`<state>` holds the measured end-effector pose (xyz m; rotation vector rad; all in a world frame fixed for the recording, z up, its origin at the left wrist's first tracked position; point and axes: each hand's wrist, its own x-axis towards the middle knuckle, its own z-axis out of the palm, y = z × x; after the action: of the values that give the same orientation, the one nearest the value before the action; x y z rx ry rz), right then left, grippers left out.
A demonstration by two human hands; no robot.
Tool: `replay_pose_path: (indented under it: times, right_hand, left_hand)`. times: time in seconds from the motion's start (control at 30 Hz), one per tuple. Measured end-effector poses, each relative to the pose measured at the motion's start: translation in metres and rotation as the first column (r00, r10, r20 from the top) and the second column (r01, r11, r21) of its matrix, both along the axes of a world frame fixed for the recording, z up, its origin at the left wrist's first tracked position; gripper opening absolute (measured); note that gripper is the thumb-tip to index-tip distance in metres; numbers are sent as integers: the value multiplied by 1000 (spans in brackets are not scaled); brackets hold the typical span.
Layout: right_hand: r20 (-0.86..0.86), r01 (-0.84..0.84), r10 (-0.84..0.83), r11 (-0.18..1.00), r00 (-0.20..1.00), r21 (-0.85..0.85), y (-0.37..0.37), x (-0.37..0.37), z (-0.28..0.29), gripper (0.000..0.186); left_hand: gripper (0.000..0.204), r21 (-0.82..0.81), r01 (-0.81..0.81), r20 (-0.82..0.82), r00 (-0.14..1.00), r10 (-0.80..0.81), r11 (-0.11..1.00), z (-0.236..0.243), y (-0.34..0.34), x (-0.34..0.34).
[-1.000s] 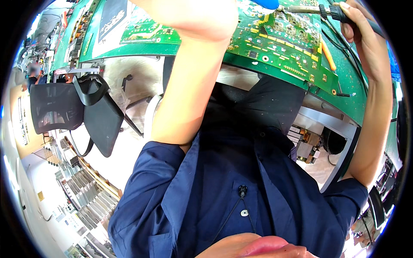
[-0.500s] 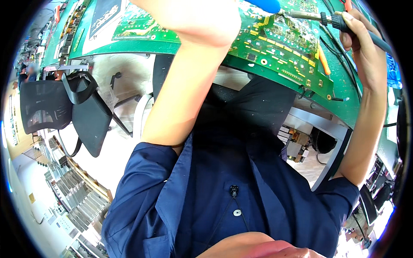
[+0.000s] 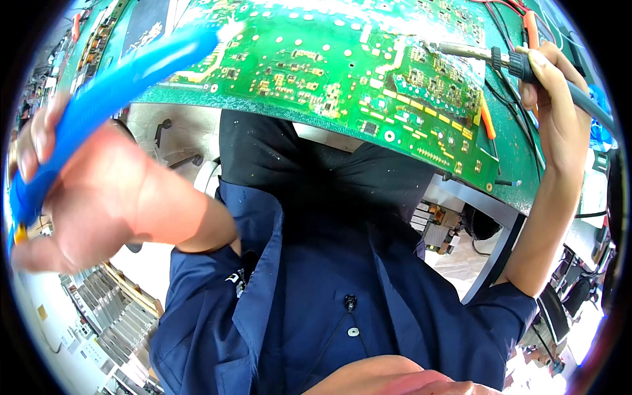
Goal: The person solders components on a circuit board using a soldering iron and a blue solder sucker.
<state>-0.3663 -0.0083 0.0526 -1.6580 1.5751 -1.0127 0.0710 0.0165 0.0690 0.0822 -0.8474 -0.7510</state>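
Observation:
My left hand (image 3: 99, 197) is raised at the left and closed around a long blue solder sucker (image 3: 131, 76). Its pale tip points toward the upper middle, over the green circuit board (image 3: 316, 108); the hand is slightly smeared. At the upper right, my right hand (image 3: 559, 99) grips a soldering iron (image 3: 510, 64) by its dark handle, fingers wrapped near the collar. The iron's metal barrel reaches left over the board's right part. Whether its tip touches the board, I cannot tell.
Right of the board, orange-handled tools (image 3: 488, 118) and black cables (image 3: 503, 99) lie on the green bench (image 3: 520, 187). Another component-laden board (image 3: 99, 43) lies at the far left. A metal bench frame (image 3: 490, 210) stands below at the right.
My left hand has swung from above the board down and left, carrying the solder sucker away from the iron's tip. The right hand stays nearly in place with the iron.

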Motion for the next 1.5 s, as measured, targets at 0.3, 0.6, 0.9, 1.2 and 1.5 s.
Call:
replay_pose_path:
  times: [0.3,0.6,0.9,1.2,1.5]
  right_hand:
    - [-143,-25,12,996,990,-90,11,22,13,29]
    - [54,7,-10,998,998,61,4,20,13,35]
    - [203,124,-137,989,970,75,2,20,1,38]
    - [349,-31,-28,986,937,164,-1,8,-2,34]
    - [306,148,-189,977,933,153,4,11,3,31]
  left_hand:
    - [78,94,-35,366,931,-2,995,-19,29,83]
    - [89,176,48,310,945,-102,983,-36,13,100]
    - [91,263,99,232,959,-163,960,-44,-3,114]
    - [93,291,66,229,964,-136,954,-50,-10,114]
    - [99,301,58,231,964,-132,952,-51,-13,115]
